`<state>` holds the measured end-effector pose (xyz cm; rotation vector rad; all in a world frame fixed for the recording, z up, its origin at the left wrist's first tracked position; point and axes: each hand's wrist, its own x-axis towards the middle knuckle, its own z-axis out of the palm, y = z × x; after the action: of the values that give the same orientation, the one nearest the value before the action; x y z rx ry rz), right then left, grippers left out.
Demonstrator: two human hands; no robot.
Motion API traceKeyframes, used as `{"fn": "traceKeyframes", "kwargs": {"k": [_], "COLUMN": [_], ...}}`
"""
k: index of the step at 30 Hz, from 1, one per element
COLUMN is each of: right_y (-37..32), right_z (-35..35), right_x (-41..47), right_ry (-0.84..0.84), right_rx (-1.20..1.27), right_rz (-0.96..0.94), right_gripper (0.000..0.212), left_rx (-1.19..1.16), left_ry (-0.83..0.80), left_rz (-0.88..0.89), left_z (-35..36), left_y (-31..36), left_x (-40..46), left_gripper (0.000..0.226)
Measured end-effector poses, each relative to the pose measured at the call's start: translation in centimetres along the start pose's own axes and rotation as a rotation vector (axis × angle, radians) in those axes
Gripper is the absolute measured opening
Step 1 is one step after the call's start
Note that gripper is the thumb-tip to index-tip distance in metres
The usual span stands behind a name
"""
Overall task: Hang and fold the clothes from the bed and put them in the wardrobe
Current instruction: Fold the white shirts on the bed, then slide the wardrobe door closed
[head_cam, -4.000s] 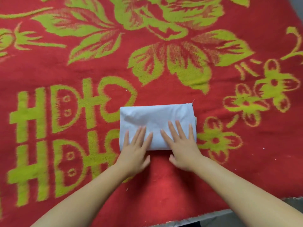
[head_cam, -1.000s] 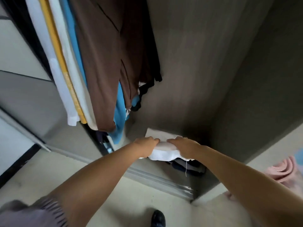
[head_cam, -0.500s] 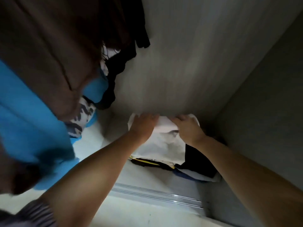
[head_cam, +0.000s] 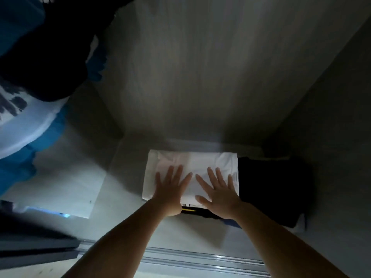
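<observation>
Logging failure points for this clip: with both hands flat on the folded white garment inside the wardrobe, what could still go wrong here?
1. The folded white garment rests on a pile whose dark, yellow-trimmed layer sticks out in front; pressing may shift the stack.
2. The left hand and right hand lie flat; dragging them back could rumple the fold.
3. The black folded pile abuts its right edge and might get nudged.

This is a home bedroom, seen inside a wardrobe (head_cam: pixel 180 77): wood-grain walls, a metal sliding-door track (head_cam: pixel 200 259) at the front, hanging clothes (head_cam: pixel 40 57) at the upper left, and folded clothes (head_cam: pixel 192 167) stacked on its floor.
</observation>
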<state>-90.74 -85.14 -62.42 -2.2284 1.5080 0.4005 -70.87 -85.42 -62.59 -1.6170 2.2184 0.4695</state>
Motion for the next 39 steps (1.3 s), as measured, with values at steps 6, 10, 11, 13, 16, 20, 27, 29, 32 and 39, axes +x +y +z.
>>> {"fn": "traceKeyframes", "kwargs": {"k": [6,10,11,13,16,20,27,29,32,39], "right_y": [-1.7,-3.4,-4.0,-5.8,-8.8,-13.2,-22.1,-25.0,-29.9,-42.3], "right_z": [-6.4,-15.1,-17.7,-23.2,-30.6,-38.9,-50.9,-52.8,-55.4,-60.4], "right_x": [-3.4,-9.2,-10.8,-14.1,-19.6,-25.2,-31.4,-33.2,-36.2,-39.1], "right_ry": [0.005,0.172,0.202,0.244,0.309,0.410,0.646,0.724,0.791,0.881], "right_rx": [0.084,0.101,0.114,0.102,0.077,0.046,0.113,0.108,0.072,0.198], "right_rz": [0.084,0.113,0.114,0.101,0.054,-0.102,-0.423,-0.533,-0.758,-1.048], "right_gripper": [0.058,0.041,0.039,0.036,0.031,0.030,0.030,0.029,0.027,0.028], "left_rx": [-0.073,-0.131,-0.154,-0.228,-0.388,-0.492,-0.563,-0.538,-0.440,-0.555], "left_ry": [0.007,0.195,0.239,0.309,0.393,0.494,0.838,0.982,1.172,1.617], "left_rz": [-0.045,-0.161,-0.178,-0.209,-0.266,-0.247,-0.158,-0.065,-0.027,-0.357], "left_z": [-6.7,-14.5,-16.9,-22.1,-28.6,-34.7,-44.0,-46.0,-48.2,-51.8], "left_y": [2.2,4.3,4.7,5.1,5.8,6.1,4.5,4.0,1.8,-6.8], "left_x": [-3.6,-9.7,-11.4,-15.3,-21.8,-29.3,-39.7,-43.5,-49.6,-59.1], "left_gripper": [0.082,0.057,0.053,0.049,0.044,0.047,0.041,0.033,0.035,0.038]}}
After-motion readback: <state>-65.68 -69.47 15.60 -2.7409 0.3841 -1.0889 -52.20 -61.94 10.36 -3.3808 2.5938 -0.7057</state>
